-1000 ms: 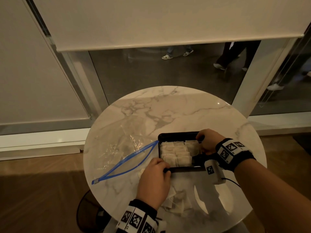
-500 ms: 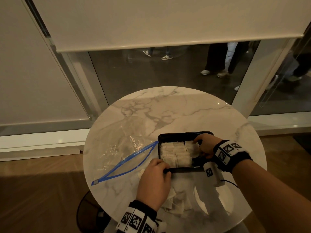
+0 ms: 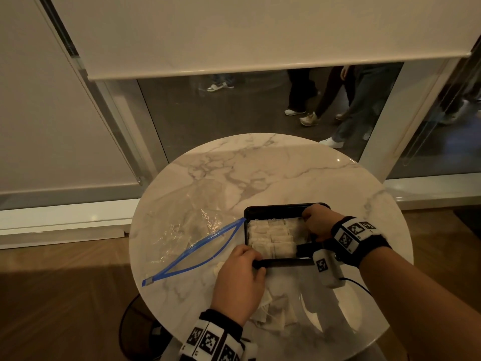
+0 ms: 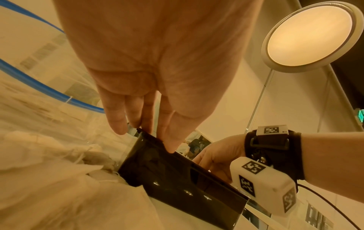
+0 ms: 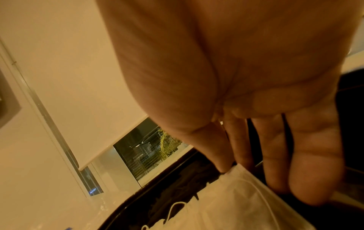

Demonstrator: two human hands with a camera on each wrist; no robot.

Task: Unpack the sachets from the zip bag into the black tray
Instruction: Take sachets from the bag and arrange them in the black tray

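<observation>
The black tray point(image 3: 282, 209) sits on the marble table, with several white sachets point(image 3: 270, 239) packed in its left part. My left hand point(image 3: 256, 261) pinches the tray's near left rim; the left wrist view shows the left hand point(image 4: 151, 137) with thumb and fingers on that rim of the tray point(image 4: 177, 179). My right hand point(image 3: 308, 222) reaches into the tray's right part. In the right wrist view the right hand point(image 5: 232, 168) pinches the top corner of a sachet point(image 5: 246, 196) standing upright in the tray point(image 5: 177, 175). The clear zip bag point(image 3: 192, 230) lies open to the left.
A loose pile of sachets point(image 3: 276, 308) lies on the table point(image 3: 260, 168) under my left hand, near the front edge. The bag's blue zip point(image 3: 197, 252) runs down to the left edge. A window with a lowered blind point(image 3: 234, 29) stands behind the table.
My right hand has moved from the tray's right rim a little leftward, into the tray and onto the sachets. My left hand has stayed on the near rim.
</observation>
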